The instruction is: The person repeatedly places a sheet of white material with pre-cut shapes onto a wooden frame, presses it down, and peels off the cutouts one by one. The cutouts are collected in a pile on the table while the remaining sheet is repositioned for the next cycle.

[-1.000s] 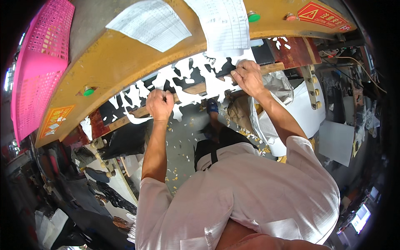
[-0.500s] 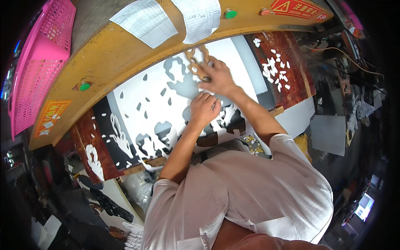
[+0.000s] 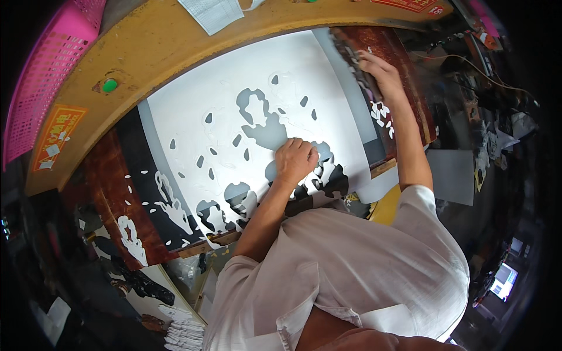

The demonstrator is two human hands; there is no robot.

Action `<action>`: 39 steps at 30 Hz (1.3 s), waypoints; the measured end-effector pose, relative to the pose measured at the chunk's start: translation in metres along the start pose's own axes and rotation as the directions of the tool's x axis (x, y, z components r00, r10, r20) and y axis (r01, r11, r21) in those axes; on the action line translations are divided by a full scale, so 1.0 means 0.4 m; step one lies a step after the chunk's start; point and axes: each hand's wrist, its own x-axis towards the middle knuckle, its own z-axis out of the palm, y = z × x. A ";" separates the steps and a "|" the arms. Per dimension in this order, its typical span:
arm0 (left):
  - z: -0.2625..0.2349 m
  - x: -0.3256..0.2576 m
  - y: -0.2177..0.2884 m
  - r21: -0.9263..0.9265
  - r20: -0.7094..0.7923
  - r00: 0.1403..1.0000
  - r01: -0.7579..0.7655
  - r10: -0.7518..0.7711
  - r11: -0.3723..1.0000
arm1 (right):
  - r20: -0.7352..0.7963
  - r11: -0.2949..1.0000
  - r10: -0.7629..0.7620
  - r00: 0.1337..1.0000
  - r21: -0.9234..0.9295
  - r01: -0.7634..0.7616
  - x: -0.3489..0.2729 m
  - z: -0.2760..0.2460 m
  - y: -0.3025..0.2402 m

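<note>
A white sheet [image 3: 193, 96] with cut-out openings lies across the bench. My left hand [image 3: 297, 161] rests on it with fingers curled closed, just beside a large grey-looking cut-out [image 3: 266, 131]; what is under the fingers, if anything, is hidden. Past the sheet's right edge, my right hand [image 3: 381, 75] grips a cutting die [image 3: 358, 63], tilted on edge and smeared by motion. Small white cut pieces [image 3: 382, 117] lie below that hand on the reddish-brown board [image 3: 407, 64].
A yellow machine beam [image 3: 134, 52] with a green button [image 3: 110, 85] spans the far side. At the left stands a pink perforated basket [image 3: 47, 82]. Larger white cut shapes [image 3: 132, 237] lie on the board's left end. White papers [image 3: 213, 14] hang on the beam.
My right hand has swung right with the cutting die, off the sheet and over the right side of the bench. My left hand stays closed on the sheet. The view has shifted somewhat.
</note>
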 end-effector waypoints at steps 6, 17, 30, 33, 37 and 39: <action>0.000 0.001 -0.015 0.019 0.003 1.000 0.014 -0.014 1.000 | -0.106 0.421 0.216 0.971 0.907 0.006 -0.157 -0.177 0.141; -0.005 0.011 -0.007 0.048 0.055 0.999 -0.007 0.004 0.999 | -0.077 0.709 0.365 0.928 0.669 -0.224 -0.197 -0.260 0.224; -0.005 0.014 -0.010 0.080 0.095 0.995 -0.015 0.007 0.997 | 0.346 0.281 -0.551 0.760 -0.780 0.559 -0.105 0.128 0.307; -0.001 0.016 -0.014 0.071 0.070 0.997 -0.024 0.019 0.997 | 0.333 0.259 -0.565 0.755 -0.797 0.546 -0.095 0.138 0.328; 0.003 0.021 -0.019 0.053 0.077 0.997 -0.021 0.017 0.998 | 0.336 0.340 -0.466 0.818 -0.786 0.516 -0.095 0.133 0.327; 0.003 0.025 -0.020 0.067 0.085 0.996 -0.026 0.020 0.997 | 0.333 0.350 -0.459 0.824 -0.785 0.512 -0.095 0.135 0.328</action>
